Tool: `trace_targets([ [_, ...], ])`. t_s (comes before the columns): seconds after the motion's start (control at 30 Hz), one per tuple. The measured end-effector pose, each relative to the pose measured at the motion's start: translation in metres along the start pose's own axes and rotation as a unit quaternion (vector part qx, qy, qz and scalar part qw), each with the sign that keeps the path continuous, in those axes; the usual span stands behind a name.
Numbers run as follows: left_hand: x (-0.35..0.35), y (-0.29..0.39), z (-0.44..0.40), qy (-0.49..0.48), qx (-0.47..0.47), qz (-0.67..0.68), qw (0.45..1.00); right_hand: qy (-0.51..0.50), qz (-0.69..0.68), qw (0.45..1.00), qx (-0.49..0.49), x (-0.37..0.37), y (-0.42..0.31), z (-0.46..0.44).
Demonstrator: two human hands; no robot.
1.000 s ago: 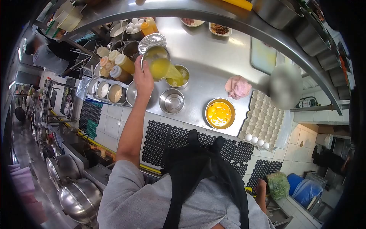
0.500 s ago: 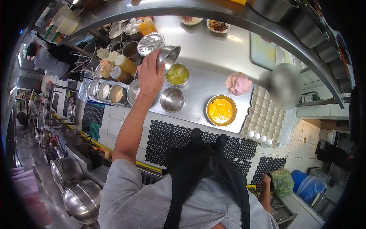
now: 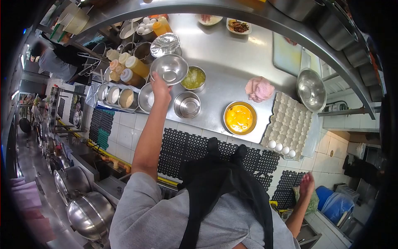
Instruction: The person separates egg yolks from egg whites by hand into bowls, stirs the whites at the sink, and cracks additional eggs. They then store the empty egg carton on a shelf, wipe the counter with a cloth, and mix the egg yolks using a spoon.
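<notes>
My left hand [image 3: 161,87] grips the rim of a shallow steel bowl [image 3: 169,68], which is held level with its inside showing; it looks empty. Just right of it stands a metal container of yellow-green liquid [image 3: 193,79], probably egg whites. Below that is an empty steel container [image 3: 187,105]. Another steel bowl [image 3: 145,97], with something white in it, is partly behind my left wrist. My right hand [image 3: 306,185] hangs in the air off the counter, fingers loosely bent and holding nothing. Nearest on the counter are a cardboard egg tray [image 3: 288,124] with several eggs and a pot of yolks [image 3: 240,118].
A crumpled pink cloth [image 3: 259,89] lies beside the tray. A large steel bowl [image 3: 311,90] leans at the counter's right end. Squeeze bottles [image 3: 136,66] and a foil-covered container [image 3: 166,45] crowd the left. An overhead shelf [image 3: 232,12] crosses the far side; another person [image 3: 58,62] stands far left.
The bowl in my left hand has turned from tipped to level and shifted left. My right hand has risen outward. The large bowl at right, blurred before, is now sharp.
</notes>
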State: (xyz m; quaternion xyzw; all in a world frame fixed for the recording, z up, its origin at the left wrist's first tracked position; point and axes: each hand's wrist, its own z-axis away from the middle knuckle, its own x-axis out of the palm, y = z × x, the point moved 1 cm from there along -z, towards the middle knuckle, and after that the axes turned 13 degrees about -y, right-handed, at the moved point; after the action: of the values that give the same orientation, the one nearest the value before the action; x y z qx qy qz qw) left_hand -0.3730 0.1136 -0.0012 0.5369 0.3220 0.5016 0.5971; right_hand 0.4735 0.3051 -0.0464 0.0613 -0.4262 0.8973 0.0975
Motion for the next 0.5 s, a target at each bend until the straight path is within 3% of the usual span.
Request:
trace_targets([
  [0.07, -0.010, -0.002, 0.003, -0.046, -0.148, 0.120, 0.981, -0.106, 0.054, 0.993, 0.012, 0.078, -0.031, 0.017],
  [0.17, -0.018, -0.001, 0.009, -0.101, -0.166, 0.227, 0.954, -0.269, 0.135, 0.953, 0.013, 0.203, -0.050, 0.052],
  [0.3, 0.015, 0.043, 0.075, -0.147, -0.196, 0.245, 0.938, -0.434, 0.241, 0.868, -0.020, 0.334, -0.037, 0.094],
  [0.4, 0.049, 0.041, 0.137, -0.221, -0.223, 0.266, 0.912, -0.489, 0.227, 0.841, -0.047, 0.401, -0.014, 0.121],
  [0.5, 0.087, -0.034, 0.186, -0.326, -0.232, 0.193, 0.896, -0.505, 0.237, 0.828, -0.061, 0.409, -0.002, 0.131],
])
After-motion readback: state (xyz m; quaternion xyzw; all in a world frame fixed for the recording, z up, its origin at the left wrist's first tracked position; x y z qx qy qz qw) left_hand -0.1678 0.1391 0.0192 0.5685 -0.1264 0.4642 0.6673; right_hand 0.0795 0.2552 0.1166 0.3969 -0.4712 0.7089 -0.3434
